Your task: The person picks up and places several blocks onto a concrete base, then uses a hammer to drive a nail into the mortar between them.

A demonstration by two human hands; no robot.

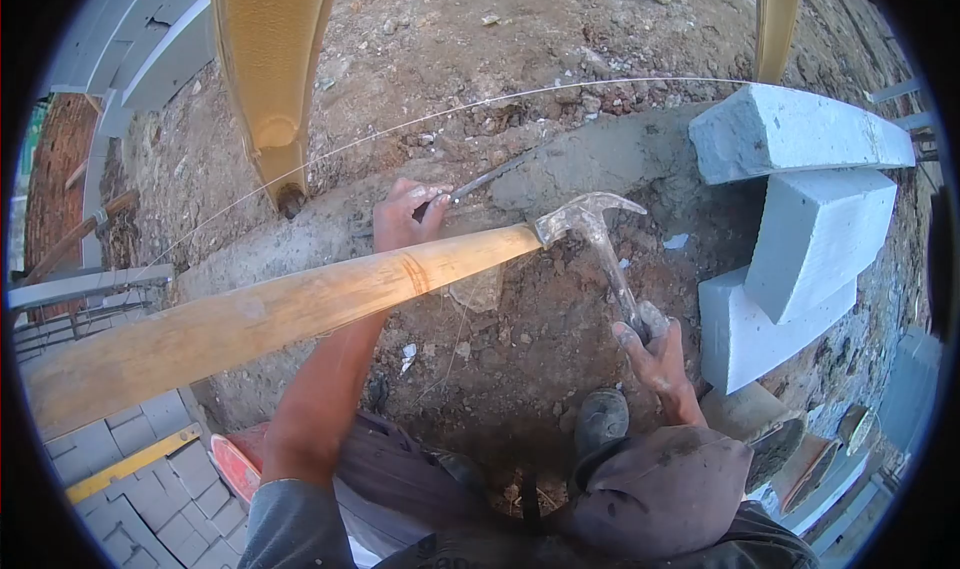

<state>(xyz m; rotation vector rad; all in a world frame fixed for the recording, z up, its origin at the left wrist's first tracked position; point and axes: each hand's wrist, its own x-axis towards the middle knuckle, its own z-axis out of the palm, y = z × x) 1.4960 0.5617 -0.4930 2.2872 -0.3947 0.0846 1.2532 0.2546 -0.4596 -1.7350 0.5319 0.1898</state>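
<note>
My right hand (658, 361) is wrapped round the metal shaft of a claw hammer (606, 251), low on its handle. The hammer's head is up by the narrow end of a smooth wooden pole (290, 311), overlapping it in this view. This pole slants in from the lower left and passes in front of my left forearm. Beyond it, my left hand (402, 214) pinches the near end of a thin grey rod (482, 183). The rod points along the edge of a bed of grey mortar (585, 164).
White blocks (815, 239) are stacked at the right. A taut string (440, 116) crosses above the mortar. Two yellow posts (272, 69) hang into the top of view. Grey pavers (130, 504), a yellow bar (133, 461) and a red container (237, 464) are at lower left.
</note>
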